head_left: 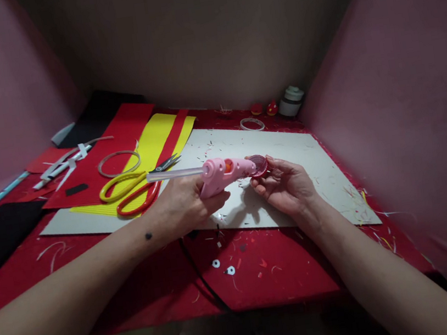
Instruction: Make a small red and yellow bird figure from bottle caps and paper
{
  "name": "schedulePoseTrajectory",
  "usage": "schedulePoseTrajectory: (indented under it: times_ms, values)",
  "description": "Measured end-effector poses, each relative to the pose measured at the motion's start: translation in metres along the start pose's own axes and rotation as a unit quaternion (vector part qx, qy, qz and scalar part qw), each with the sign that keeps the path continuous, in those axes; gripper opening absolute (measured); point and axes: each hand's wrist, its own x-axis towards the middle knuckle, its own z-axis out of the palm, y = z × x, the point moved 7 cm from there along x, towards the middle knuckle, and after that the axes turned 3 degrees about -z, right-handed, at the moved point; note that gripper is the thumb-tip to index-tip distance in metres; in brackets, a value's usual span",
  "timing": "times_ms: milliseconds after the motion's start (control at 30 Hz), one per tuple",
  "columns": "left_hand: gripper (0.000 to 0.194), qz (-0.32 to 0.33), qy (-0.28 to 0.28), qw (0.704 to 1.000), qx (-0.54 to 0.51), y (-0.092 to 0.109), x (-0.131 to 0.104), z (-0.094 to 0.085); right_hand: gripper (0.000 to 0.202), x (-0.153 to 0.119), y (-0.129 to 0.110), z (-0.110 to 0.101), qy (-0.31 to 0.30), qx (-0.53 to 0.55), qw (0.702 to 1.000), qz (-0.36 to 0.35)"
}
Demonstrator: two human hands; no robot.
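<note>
My left hand [188, 197] is wrapped round the handle of a pink glue gun [220, 174]. A clear glue stick [174, 174] juts from its back end, pointing left. The gun's nozzle end reaches a small dark red paper cup [259, 166] with ridged walls. Between thumb and fingers, my right hand [286, 181] holds that cup above the pale board [296, 149]; whether the nozzle touches it I cannot tell. Scissors [135, 186] with one yellow and one red handle lie just left of my left hand. Two white paper eyes [230, 271] lie on the red cloth in front.
Red [102, 168] and yellow [156, 135] corrugated sheets lie at the left, near black sheets [4, 237]. A tape roll [252, 124], small red figures [272, 108] and a white jar [291, 101] stand behind. A black cord [201, 276] runs over the front edge. Paper scraps are scattered about.
</note>
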Motion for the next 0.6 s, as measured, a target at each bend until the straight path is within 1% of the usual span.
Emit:
schedulePoseTrajectory:
  times_ms: [100,167,300,500,600]
  values:
    - [0.030,0.014,0.009,1.000,0.004,0.0018,-0.0003,-0.0013,0.015,-0.0006,0.0007,-0.0005,0.007,-0.004,1.000,0.005]
    - [0.030,0.009,0.013,1.000,0.014,0.0018,-0.0004,-0.0024,0.016,-0.0007,0.0003,0.0000,0.007,-0.006,1.000,0.002]
    - [0.032,-0.005,0.003,1.000,0.018,0.0012,-0.0004,-0.0020,0.017,-0.0008,0.0012,0.0003,0.010,-0.002,1.000,0.006]
    - [0.033,0.027,0.012,0.999,0.012,0.0027,-0.0004,-0.0018,0.016,-0.0015,0.0017,0.0009,0.003,-0.002,1.000,0.006]
    - [0.028,0.029,0.016,0.999,0.031,0.0024,-0.0003,-0.0015,0.016,-0.0022,0.0016,0.0013,0.003,-0.006,1.000,0.008]
